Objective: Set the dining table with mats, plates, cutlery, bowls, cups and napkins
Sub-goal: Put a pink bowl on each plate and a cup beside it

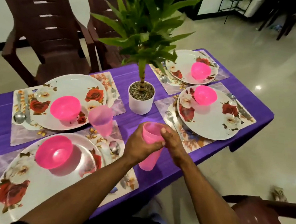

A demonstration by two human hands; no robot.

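**Now separating the stacked cups, one for each place**

Head view: you are holding a stack of pink cups (pixel 151 145) above the near edge of the purple tabletop (pixel 127 76), between the two rows of settings. Your left hand (pixel 141 145) is wrapping its grip round the body of the stack, fingers curled across the front. Your right hand (pixel 170 139) is pinching at the rim, thumb pressing on the top lip, so both grips are clamped on the cups. How many cups are nested there cannot be told.

One cup (pixel 101 118) is already standing on the left, just beside the far left plate (pixel 69 89) and touching the mats there. Every plate is carrying a pink bowl (pixel 65 107), and cutlery is lying on the mats; no napkins are showing.

To do this well, you should be steadying the lower cups with the left hand while the right is lifting the top one straight up, twisting a little if it is sticking. Judging from the layout, the two right settings and the near left one are lacking cups. Be keeping your forearm clear of the potted plant (pixel 141 97) when reaching across, since its leaves are spreading wide over the middle.
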